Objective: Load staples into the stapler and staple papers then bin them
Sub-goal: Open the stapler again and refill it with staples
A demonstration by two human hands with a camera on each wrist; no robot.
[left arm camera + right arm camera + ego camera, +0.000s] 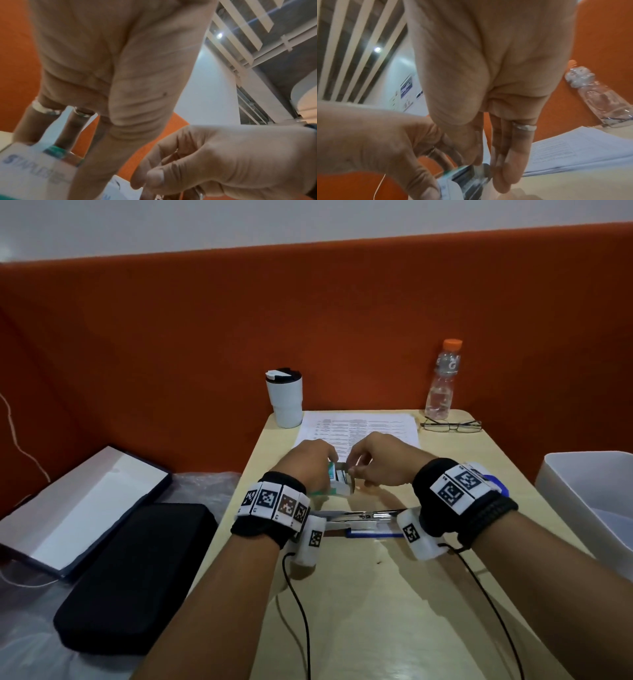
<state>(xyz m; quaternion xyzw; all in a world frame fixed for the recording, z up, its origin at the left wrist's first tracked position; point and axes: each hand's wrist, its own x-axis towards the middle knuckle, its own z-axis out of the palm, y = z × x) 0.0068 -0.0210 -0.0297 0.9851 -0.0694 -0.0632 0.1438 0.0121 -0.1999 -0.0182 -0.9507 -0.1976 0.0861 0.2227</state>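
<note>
We see our two hands meeting over the middle of a pale wooden worktop [394,611], with an orange partition behind it. Our left hand [310,462] grips a small white and green staple box [337,481], its fingers [72,129] curled round the carton, which is printed with the word "STAPLES". Our right hand [383,462] reaches in from 3 o'clock, and its fingers [510,162] pinch at the open end of the box, where a grey strip of staples [471,175] shows; we cannot tell whether the strip is already free of the box. The stapler [363,517] lies opened out flat on the worktop at 6 o'clock from our hands, between our wrists, with its metal channel facing up. A stack of printed papers [363,424] lies flat at 12 o'clock, just beyond our hands. A white plastic bin [589,501] sits at 3 o'clock, at the worktop's right edge. Also there are a white tumbler [285,397] at 11 o'clock, and a clear bottle [443,381] and a pair of glasses [450,426] at 1 o'clock. We judge that the loading step is in hand: staples are being drawn from the box. The next move calls for lifting one strip clear without breaking it, carrying it down to 6 o'clock and seating it in the open channel.
</note>
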